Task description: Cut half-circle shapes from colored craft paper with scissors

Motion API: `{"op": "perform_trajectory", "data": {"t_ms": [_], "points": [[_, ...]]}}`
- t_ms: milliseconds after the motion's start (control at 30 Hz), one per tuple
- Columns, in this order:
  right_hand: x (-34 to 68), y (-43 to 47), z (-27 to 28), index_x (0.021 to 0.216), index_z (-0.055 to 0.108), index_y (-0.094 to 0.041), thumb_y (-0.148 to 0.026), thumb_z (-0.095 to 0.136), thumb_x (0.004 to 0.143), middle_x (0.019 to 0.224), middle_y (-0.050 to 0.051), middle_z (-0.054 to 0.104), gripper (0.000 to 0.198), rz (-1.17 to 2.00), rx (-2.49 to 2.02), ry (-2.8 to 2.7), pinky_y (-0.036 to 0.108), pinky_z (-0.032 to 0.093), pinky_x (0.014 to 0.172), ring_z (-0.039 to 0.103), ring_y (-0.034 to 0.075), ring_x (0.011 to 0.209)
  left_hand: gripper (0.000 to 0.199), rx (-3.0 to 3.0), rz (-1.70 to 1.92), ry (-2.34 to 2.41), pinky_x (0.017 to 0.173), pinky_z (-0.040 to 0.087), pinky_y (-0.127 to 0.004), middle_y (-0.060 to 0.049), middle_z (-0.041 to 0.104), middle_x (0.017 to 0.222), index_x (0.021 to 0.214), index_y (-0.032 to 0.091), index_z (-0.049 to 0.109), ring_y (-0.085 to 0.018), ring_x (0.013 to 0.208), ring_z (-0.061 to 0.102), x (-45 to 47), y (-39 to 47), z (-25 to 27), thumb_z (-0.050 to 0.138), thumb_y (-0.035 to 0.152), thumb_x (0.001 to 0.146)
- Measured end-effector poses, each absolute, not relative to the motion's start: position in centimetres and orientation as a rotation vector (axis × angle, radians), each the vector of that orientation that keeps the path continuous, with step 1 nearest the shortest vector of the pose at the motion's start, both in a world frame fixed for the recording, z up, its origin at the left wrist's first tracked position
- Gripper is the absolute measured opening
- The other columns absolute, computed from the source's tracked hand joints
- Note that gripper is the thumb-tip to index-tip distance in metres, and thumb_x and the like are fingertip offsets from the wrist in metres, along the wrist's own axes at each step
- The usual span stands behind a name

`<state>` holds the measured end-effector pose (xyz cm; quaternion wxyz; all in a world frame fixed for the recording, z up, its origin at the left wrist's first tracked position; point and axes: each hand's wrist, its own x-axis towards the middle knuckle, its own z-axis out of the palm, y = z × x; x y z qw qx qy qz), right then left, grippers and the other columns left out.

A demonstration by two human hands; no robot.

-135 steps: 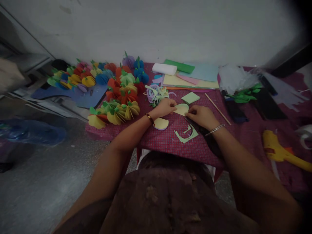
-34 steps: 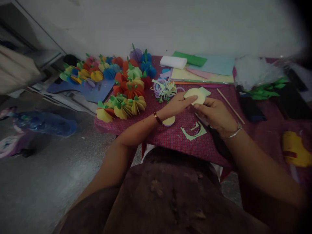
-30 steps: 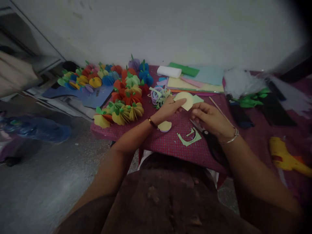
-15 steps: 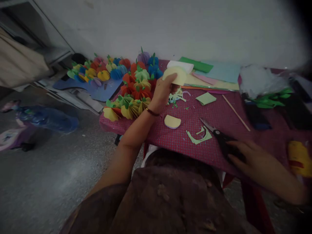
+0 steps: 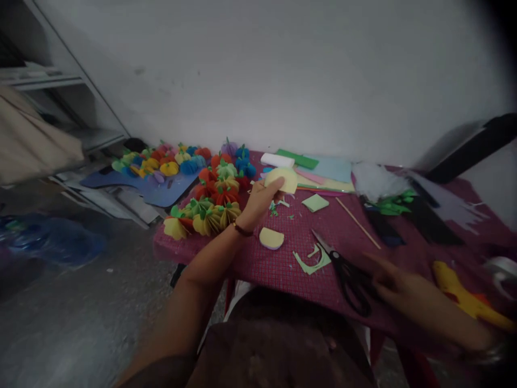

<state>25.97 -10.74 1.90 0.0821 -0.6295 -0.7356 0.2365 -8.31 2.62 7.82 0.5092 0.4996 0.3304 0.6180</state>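
The left hand [image 5: 260,200] pinches a yellow paper [image 5: 287,182] between its fingers, above the bench [image 5: 250,264]. The right hand [image 5: 399,285] is blurry beside the scissors [image 5: 338,260]; one finger sticks out, and I can't tell if the others touch the handles. Green scraps [image 5: 310,266] lie next to the blades. A half-round paper [image 5: 271,237] lies near the left wrist. Paper balls [image 5: 226,195] sit to the left, and a yellow glue gun [image 5: 452,285] lies to the right.

1. Right hand [image 5: 398,285] has released the pale-yellow paper cutout [image 5: 287,179], shifting to the scissors [image 5: 335,255] near the table's [image 5: 299,229] front edge.
2. Left hand [image 5: 259,200] now lifts the cutout alone, closer to the back edge.
3. Scissors, earlier partly covered, lie largely exposed.
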Motion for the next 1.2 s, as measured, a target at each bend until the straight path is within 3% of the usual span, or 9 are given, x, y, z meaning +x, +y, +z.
{"op": "perform_trajectory", "data": {"t_ms": [100, 233, 333, 433, 500, 633, 733, 900, 1200], "points": [[24.3, -12.0, 1.4, 0.155, 0.042, -0.029, -0.046, 0.055, 0.088, 0.097, 0.011, 0.079, 0.07, 0.486, -1.849, -2.276, 0.046, 0.056, 0.069, 0.076, 0.037, 0.081, 0.04, 1.186, 1.479, 0.788, 0.046, 0.03, -0.02, 0.003, 0.054, 0.052, 0.064, 0.014, 0.06, -0.005, 0.046, 0.044, -7.7, 1.5, 8.5, 0.075, 0.05, 0.075], [22.8, -12.8, 0.1, 0.148, 0.053, -0.02, -0.034, 0.057, 0.082, 0.114, 0.018, 0.074, 0.067, 0.329, -1.825, -2.372, 0.045, 0.057, 0.071, 0.076, 0.036, 0.084, 0.033, 1.002, 1.455, 0.723, 0.048, 0.032, -0.02, 0.004, 0.055, 0.055, 0.068, 0.015, 0.059, -0.005, 0.049, 0.044, -7.0, -0.3, 9.4, 0.078, 0.043, 0.068], [23.4, -12.1, 0.4, 0.145, 0.055, -0.018, -0.029, 0.058, 0.08, 0.105, 0.015, 0.077, 0.066, 0.538, -1.845, -2.267, 0.043, 0.058, 0.072, 0.076, 0.032, 0.078, 0.03, 0.767, 1.263, 0.62, 0.045, 0.029, -0.019, 0.006, 0.053, 0.057, 0.074, 0.016, 0.058, -0.005, 0.049, 0.044, -6.5, -2.0, 9.7, 0.079, 0.035, 0.064], [24.0, -11.8, 1.7, 0.144, 0.055, -0.023, -0.032, 0.065, 0.08, 0.117, 0.013, 0.075, 0.066, 0.982, -1.634, -2.014, 0.042, 0.057, 0.087, 0.074, 0.032, 0.101, 0.028, 0.642, 1.098, 0.569, 0.044, 0.026, -0.018, 0.005, 0.054, 0.06, 0.077, 0.016, 0.059, -0.005, 0.049, 0.043, -5.7, -4.0, 9.4, 0.078, 0.031, 0.063], [23.7, -12.3, 2.4, 0.148, 0.049, -0.027, -0.039, 0.071, 0.08, 0.124, 0.014, 0.072, 0.073, 1.24, -1.452, -1.759, 0.041, 0.056, 0.09, 0.07, 0.03, 0.109, 0.029, 0.639, 1.114, 0.599, 0.046, 0.032, -0.018, 0.003, 0.059, 0.065, 0.081, 0.016, 0.063, -0.005, 0.051, 0.047, -4.7, -5.2, 9.0, 0.08, 0.033, 0.064], [21.0, -14.1, 2.4, 0.151, 0.039, -0.034, -0.069, 0.076, 0.069, 0.111, 0.011, 0.069, 0.097, 1.481, -1.017, -1.475, 0.042, 0.055, 0.084, 0.07, 0.027, 0.094, 0.037, 0.759, 1.22, 0.646, 0.053, 0.043, -0.021, 0.001, 0.065, 0.069, 0.081, 0.016, 0.068, -0.008, 0.058, 0.054, -2.3, -6.8, 8.0, 0.083, 0.045, 0.065], [18.8, -14.5, 2.0, 0.145, 0.046, -0.036, -0.085, 0.06, 0.07, 0.112, 0.01, 0.065, 0.091, 1.546, -0.792, -1.417, 0.045, 0.052, 0.086, 0.066, 0.029, 0.101, 0.038, 0.829, 1.272, 0.693, 0.053, 0.044, -0.023, 0.0, 0.066, 0.069, 0.079, 0.015, 0.07, -0.009, 0.055, 0.054, -1.0, -7.3, 7.2, 0.082, 0.049, 0.068], [16.6, -13.7, 2.4, 0.137, 0.053, -0.032, -0.072, 0.063, 0.079, 0.106, 0.009, 0.063, 0.072, 1.483, -0.8, -1.443, 0.043, 0.049, 0.088, 0.06, 0.027, 0.094, 0.032, 0.905, 1.329, 0.744, 0.056, 0.045, -0.022, 0.0, 0.065, 0.066, 0.075, 0.016, 0.07, -0.009, 0.058, 0.055, -0.2, -7.2, 5.8, 0.076, 0.047, 0.076], [15.8, -13.7, 2.3, 0.129, 0.055, -0.028, -0.071, 0.06, 0.082, 0.094, 0.007, 0.062, 0.064, 1.389, -0.854, -1.412, 0.038, 0.048, 0.076, 0.056, 0.024, 0.08, 0.034, 0.982, 1.437, 0.965, 0.05, 0.036, -0.02, 0.003, 0.054, 0.058, 0.067, 0.016, 0.066, -0.007, 0.052, 0.044, 0.1, -7.6, 5.1, 0.072, 0.047, 0.079]]}}
